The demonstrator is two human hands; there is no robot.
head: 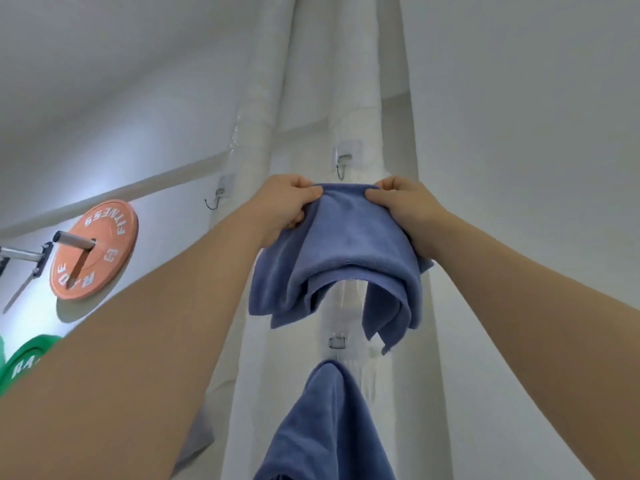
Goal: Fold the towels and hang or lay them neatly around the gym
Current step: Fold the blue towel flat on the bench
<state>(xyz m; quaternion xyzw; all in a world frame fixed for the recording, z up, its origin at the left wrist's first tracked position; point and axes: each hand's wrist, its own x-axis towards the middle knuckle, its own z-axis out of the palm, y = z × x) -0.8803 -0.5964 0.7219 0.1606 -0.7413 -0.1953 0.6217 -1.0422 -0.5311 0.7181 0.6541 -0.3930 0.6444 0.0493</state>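
We hold a blue towel (346,251) up w/ both hands, just below a wall hook (343,161). L hand (287,202) & R hand (401,202) each pinch its top edge. 2nd towel (325,427) hangs below.

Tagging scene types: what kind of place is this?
Likely a gym: orange weight plate on a bar, green plate below, and wall hooks for blue towels.

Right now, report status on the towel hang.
Both hands, left and right, grip the blue towel. Empty hook just above. Second towel already hung below. Nothing in the way.
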